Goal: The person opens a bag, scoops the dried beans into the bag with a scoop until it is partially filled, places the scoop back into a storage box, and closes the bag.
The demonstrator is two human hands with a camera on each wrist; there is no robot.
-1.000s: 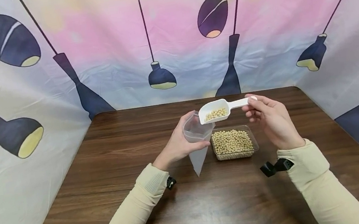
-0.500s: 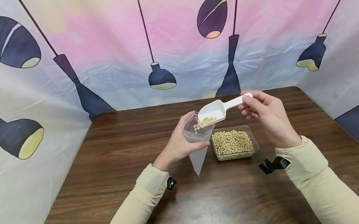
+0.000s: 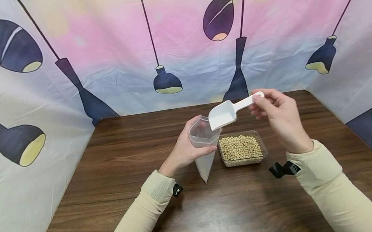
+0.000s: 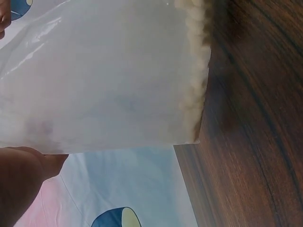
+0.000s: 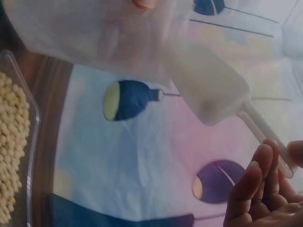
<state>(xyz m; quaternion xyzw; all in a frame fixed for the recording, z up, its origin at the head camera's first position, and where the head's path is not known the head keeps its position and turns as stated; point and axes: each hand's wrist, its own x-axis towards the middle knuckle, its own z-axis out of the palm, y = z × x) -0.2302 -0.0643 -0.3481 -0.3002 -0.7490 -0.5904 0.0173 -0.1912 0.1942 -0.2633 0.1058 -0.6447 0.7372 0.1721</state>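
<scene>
My left hand (image 3: 188, 145) curls round the upper part of a translucent plastic bag (image 3: 206, 133), keeping its mouth spread. In the left wrist view, pale soybeans (image 4: 195, 80) lie in a thin layer along the bag's bottom edge. My right hand (image 3: 283, 120) pinches the handle of a white plastic scoop (image 3: 222, 115) between thumb and fingers. Tilted, its lip is over the right side of the bag's mouth, and no beans show in its bowl. Just right of the bag, a clear plastic container (image 3: 265, 151) holds many soybeans (image 3: 240, 147).
All of this is above or on a dark wooden table (image 3: 200, 217). Behind it hangs a pastel cloth (image 3: 108, 43) printed with dark lamps. A black strap device (image 3: 284, 169) sits on the right wrist, another (image 3: 177, 189) on the left.
The scoop has tipped down toward the bag, and its soybeans have slid into the bag. It has since drawn slightly back to the right. My left hand has stayed nearly still.
</scene>
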